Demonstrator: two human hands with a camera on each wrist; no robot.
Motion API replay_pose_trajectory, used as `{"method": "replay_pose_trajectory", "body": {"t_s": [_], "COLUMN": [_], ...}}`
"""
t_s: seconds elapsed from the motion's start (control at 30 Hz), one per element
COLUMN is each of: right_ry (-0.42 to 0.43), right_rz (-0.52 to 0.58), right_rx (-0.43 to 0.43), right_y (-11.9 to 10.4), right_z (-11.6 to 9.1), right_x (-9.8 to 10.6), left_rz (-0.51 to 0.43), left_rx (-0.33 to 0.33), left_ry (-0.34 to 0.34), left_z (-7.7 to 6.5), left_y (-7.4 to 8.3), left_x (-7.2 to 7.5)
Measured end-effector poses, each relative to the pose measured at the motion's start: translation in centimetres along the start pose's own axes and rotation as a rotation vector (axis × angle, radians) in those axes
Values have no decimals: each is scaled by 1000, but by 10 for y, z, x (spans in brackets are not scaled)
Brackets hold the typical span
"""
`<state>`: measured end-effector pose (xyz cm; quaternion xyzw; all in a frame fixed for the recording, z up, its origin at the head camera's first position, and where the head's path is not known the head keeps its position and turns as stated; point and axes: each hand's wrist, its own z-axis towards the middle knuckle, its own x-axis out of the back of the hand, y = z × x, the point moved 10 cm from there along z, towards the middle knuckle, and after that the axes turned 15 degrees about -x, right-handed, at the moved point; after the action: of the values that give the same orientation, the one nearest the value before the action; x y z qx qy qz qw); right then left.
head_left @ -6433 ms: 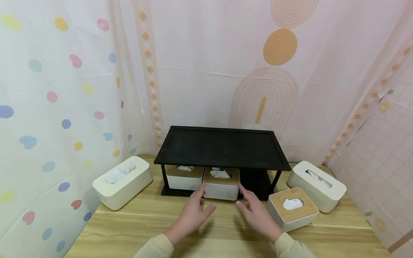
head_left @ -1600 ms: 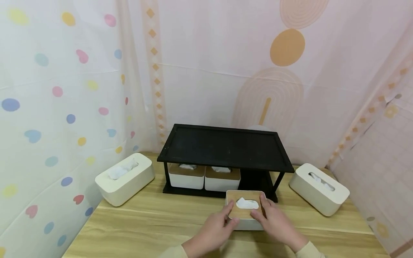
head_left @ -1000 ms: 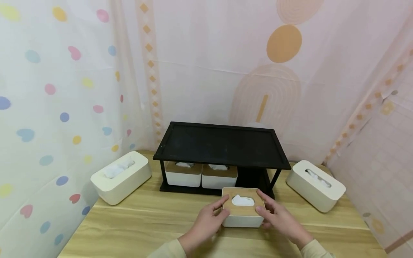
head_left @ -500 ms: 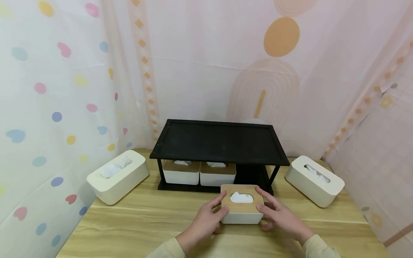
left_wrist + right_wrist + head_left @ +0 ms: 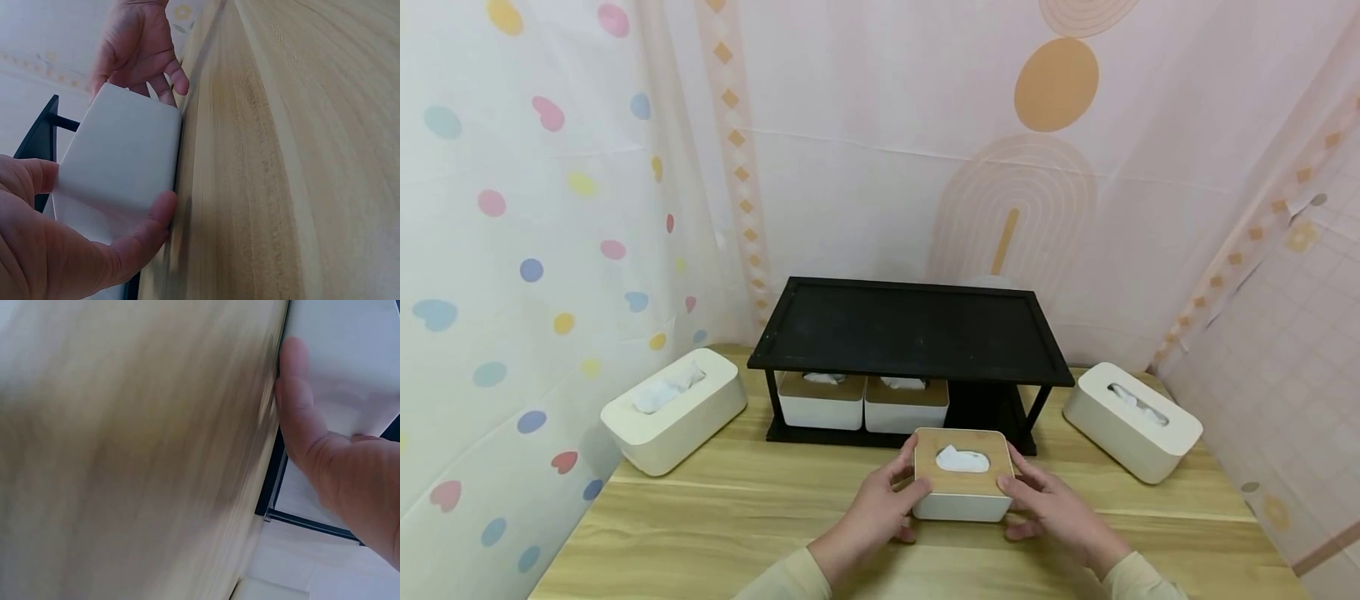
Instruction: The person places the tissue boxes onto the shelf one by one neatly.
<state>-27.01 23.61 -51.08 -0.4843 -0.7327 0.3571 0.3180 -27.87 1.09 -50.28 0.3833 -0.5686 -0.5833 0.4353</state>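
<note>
A white tissue box with a wooden lid (image 5: 940, 481) is held between both hands, in front of the black rack's right half. My left hand (image 5: 874, 505) grips its left side, thumb at the front corner and fingers along the side. On the opposite side my right hand (image 5: 1054, 510) holds it in the same way. The left wrist view shows the box's white wall (image 5: 128, 147) close above the tabletop; whether it touches I cannot tell. Two similar tissue boxes, a left one (image 5: 822, 412) and a middle one (image 5: 906, 417), stand side by side on the rack's lower shelf.
The low black rack (image 5: 910, 329) stands at the back of the wooden table (image 5: 715, 517); its lower right bay is dark. Long cream tissue boxes stand at either side, one left (image 5: 681, 425) and one right (image 5: 1131, 433). Patterned curtains (image 5: 880, 150) hang behind.
Earlier both hands were at the middle box, which now sits deeper under the rack. The held box has come left from beside the right cream box. Lately the fingers slid from its lid to its sides.
</note>
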Motion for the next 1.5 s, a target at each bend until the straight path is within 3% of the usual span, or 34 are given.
{"method": "replay_pose_trajectory", "body": {"t_s": [0.27,0.63,0.8,1.1,1.37,1.5], "right_ry": [13,48,63,77,86,88], "right_rz": [12,59,54,45,40,41], "right_rx": [-6,35,56,71,93,111], "right_y": [4,8,2,-3,-14,-15], "right_z": [-1,-8,-12,-12,-4,-1], "right_x": [-7,2,19,51,59,58], "left_rz": [-72,-91,-80,-92,-93,-92], "left_rx": [59,10,-3,-87,-83,-85], "left_ry": [32,-18,-37,-79,-28,30], "left_z": [-4,-2,12,41,53,55], "left_y": [-12,-4,-1,12,10,5], "left_x": [2,-10,-21,-44,-43,-41]}}
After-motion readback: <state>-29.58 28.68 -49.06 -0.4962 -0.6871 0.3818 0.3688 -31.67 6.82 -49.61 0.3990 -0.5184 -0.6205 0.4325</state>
